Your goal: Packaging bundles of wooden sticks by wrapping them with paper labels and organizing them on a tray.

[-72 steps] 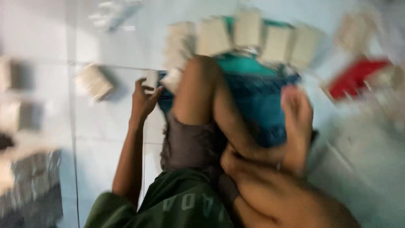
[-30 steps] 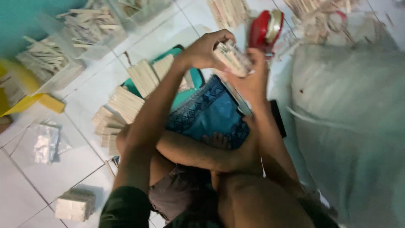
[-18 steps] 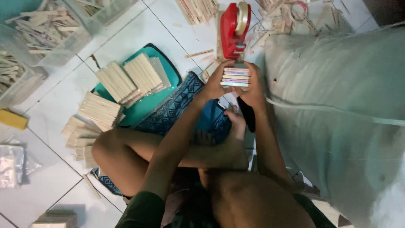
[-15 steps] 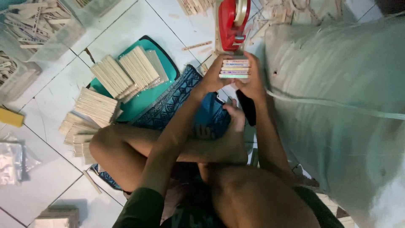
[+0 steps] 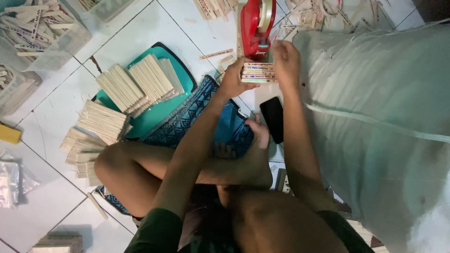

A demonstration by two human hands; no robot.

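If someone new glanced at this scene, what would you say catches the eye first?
Probably the red tape dispenser at top centre, with the left hand and right hand holding a bundle of flat wooden sticks just below it. Next, the teal tray at left carrying neat stick stacks, and the big pale sack filling the right side.

We cannot read the small print on the stick bundle [image 5: 258, 72], and our left hand [image 5: 233, 80] and right hand [image 5: 287, 60] cover its two ends. The red tape dispenser [image 5: 256, 26] is cut off by the far edge, as are the loose sticks [image 5: 214, 7] beside it. The clear bin [image 5: 42, 33] at far left runs out of the picture. The pale sack [image 5: 375, 122] is cropped on the right. Our foot [image 5: 257, 136] hides part of the black phone [image 5: 272, 119].
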